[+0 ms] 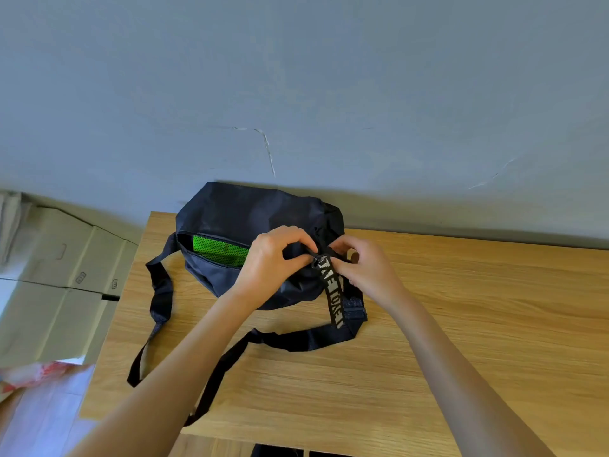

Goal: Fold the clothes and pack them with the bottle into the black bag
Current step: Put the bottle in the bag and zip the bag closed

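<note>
The black bag (237, 209) lies bulging on the wooden table (461, 324), against the wall. Its top zip gapes at the left, where a bright green mesh cloth (219, 250) shows inside. My left hand (270, 258) pinches the bag's fabric at the right end of the zip. My right hand (365, 263) pinches the top of a black strap with white letters (333, 291) at the same spot. The bag's long straps (161, 291) trail over the table toward me. No bottle is in view.
Pale cardboard boxes (66, 275) stand stacked to the left of the table. A white and red bag or cloth (43, 390) lies at the lower left. The table's left edge runs close to the bag's straps.
</note>
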`<action>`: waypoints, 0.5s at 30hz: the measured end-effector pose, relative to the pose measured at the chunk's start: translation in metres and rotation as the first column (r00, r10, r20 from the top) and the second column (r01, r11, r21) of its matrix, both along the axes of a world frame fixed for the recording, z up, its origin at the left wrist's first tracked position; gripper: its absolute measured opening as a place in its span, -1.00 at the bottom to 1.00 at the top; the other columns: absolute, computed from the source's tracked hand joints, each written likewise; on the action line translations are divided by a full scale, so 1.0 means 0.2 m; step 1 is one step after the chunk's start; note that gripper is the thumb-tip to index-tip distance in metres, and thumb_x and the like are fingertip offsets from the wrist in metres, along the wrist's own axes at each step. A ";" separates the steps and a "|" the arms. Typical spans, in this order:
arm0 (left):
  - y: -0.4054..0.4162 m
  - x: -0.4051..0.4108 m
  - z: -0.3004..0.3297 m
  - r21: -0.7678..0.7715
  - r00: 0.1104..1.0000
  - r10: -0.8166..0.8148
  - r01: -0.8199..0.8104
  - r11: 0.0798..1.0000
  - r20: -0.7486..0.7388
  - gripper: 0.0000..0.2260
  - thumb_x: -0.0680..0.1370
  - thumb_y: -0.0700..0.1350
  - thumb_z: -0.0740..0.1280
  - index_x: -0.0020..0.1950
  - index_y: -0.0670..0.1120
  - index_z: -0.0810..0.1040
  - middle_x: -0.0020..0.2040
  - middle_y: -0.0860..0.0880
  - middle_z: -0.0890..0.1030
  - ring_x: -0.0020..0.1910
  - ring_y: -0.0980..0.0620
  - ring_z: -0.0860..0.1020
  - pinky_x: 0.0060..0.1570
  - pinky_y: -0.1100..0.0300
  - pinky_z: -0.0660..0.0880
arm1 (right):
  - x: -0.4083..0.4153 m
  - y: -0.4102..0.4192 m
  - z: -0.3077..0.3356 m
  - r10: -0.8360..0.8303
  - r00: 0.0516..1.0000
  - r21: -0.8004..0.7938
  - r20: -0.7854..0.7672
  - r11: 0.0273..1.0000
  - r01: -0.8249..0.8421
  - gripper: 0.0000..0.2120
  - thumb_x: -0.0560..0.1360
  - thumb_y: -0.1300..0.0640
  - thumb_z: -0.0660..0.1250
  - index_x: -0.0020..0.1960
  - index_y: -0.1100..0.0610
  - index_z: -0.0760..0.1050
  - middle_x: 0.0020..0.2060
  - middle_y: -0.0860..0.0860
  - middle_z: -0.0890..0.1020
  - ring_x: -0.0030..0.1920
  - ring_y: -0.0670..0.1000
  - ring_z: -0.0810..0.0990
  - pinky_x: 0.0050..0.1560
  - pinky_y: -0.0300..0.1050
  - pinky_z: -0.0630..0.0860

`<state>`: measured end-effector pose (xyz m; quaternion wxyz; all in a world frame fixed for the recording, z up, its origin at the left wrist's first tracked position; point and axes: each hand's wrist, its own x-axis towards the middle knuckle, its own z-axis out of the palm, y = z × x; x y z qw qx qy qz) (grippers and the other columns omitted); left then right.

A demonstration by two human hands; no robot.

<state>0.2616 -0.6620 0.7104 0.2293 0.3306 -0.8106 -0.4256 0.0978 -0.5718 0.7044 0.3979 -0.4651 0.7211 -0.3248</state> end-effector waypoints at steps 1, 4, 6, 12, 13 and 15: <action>0.00 0.02 0.00 0.014 1.000 0.012 -0.012 1.000 0.004 -0.81 0.40 -0.30 0.45 -0.16 -0.01 0.62 -0.16 0.07 0.63 -0.11 0.07 0.59 -0.07 0.02 0.55 | 0.01 -0.01 0.00 0.010 0.999 0.009 -0.036 1.000 -0.009 -0.88 0.46 -0.01 0.39 -0.08 0.00 0.52 -0.21 -0.15 0.57 -0.24 -0.20 0.51 -0.23 -0.23 0.40; -0.02 0.05 -0.02 0.021 0.999 0.035 -0.036 0.999 0.016 -0.81 0.38 -0.35 0.45 -0.16 -0.06 0.64 -0.12 0.09 0.66 -0.04 0.11 0.63 -0.02 0.02 0.57 | 0.02 -0.03 0.01 0.046 0.997 0.018 -0.062 0.999 -0.045 -0.87 0.47 0.01 0.39 -0.15 0.03 0.48 -0.28 -0.08 0.55 -0.25 -0.10 0.52 -0.23 -0.14 0.41; -0.02 0.07 -0.04 0.007 0.999 0.036 -0.036 0.999 0.006 -0.84 0.38 -0.33 0.46 -0.17 -0.09 0.63 -0.13 0.08 0.66 -0.02 0.11 0.64 -0.01 0.00 0.59 | 0.03 -0.03 0.03 0.065 0.996 -0.004 -0.064 0.998 -0.065 -0.89 0.49 0.07 0.36 -0.16 0.07 0.47 -0.28 -0.02 0.56 -0.26 -0.04 0.53 -0.22 -0.04 0.45; -0.05 0.13 -0.02 0.139 0.991 0.093 -0.106 0.985 0.096 -0.82 0.42 -0.37 0.39 -0.13 -0.11 0.66 -0.12 -0.03 0.69 -0.04 -0.01 0.65 0.00 -0.02 0.58 | 0.03 -0.02 0.03 0.024 0.998 -0.067 -0.050 0.997 -0.028 -0.90 0.51 0.17 0.30 -0.15 0.16 0.42 -0.26 0.14 0.53 -0.22 0.14 0.53 -0.15 0.17 0.47; -0.06 0.14 -0.01 0.170 0.984 0.098 -0.123 0.978 0.147 -0.79 0.44 -0.37 0.36 -0.08 -0.09 0.67 -0.12 -0.02 0.70 -0.06 0.00 0.65 0.02 0.00 0.56 | 0.03 -0.02 0.03 0.019 0.998 -0.078 -0.054 0.997 -0.023 -0.89 0.52 0.18 0.29 -0.16 0.15 0.41 -0.26 0.14 0.53 -0.21 0.14 0.53 -0.15 0.18 0.46; -0.08 0.17 0.00 0.174 0.979 0.095 -0.126 0.977 0.180 -0.76 0.45 -0.35 0.34 -0.03 -0.05 0.68 -0.10 0.00 0.69 -0.05 0.02 0.64 0.04 0.04 0.55 | 0.04 -0.02 0.03 0.006 0.999 -0.085 -0.046 0.996 -0.010 -0.87 0.53 0.19 0.28 -0.18 0.12 0.39 -0.28 0.14 0.51 -0.23 0.15 0.52 -0.19 0.16 0.46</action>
